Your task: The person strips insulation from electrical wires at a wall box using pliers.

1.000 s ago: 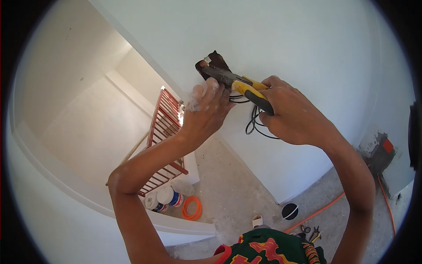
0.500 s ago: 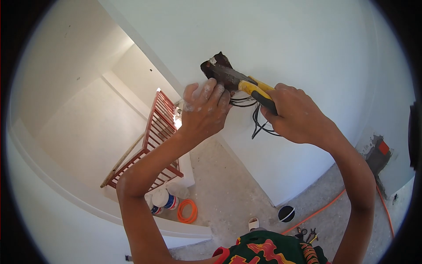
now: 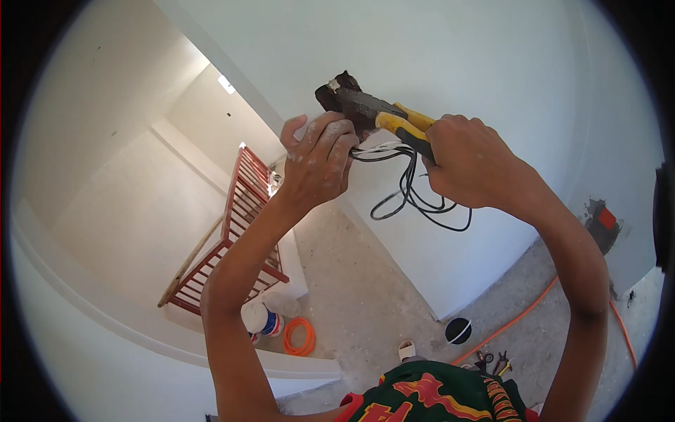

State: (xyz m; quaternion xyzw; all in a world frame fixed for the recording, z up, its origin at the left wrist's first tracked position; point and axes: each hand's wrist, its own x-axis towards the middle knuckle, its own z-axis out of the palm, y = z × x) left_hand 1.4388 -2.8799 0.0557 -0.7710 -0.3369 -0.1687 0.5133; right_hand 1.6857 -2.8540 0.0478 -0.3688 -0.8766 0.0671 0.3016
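My right hand (image 3: 474, 162) is closed around the yellow and black handles of pliers (image 3: 404, 126). The pliers' dark jaws reach left into a dark, rough-edged hole (image 3: 329, 95) in the pale wall (image 3: 492, 63). Just below the hole, my left hand (image 3: 320, 158), dusted white, has its fingers curled at the wall beside the jaws; what its fingertips hold, if anything, is hidden. Black and white wires (image 3: 408, 183) hang in loops between my hands, below the pliers.
Red railing (image 3: 242, 225) stands at the left, with white buckets (image 3: 264, 320) and a coiled orange hose (image 3: 299, 336) beneath. On the floor are a black bucket (image 3: 458, 330), hand tools (image 3: 500, 364) and an orange line (image 3: 517, 320). A red-orange patch (image 3: 607, 219) marks the right wall.
Both hands and the pliers appear slightly higher in view. More of the wire loops now shows, hanging lower below the pliers.
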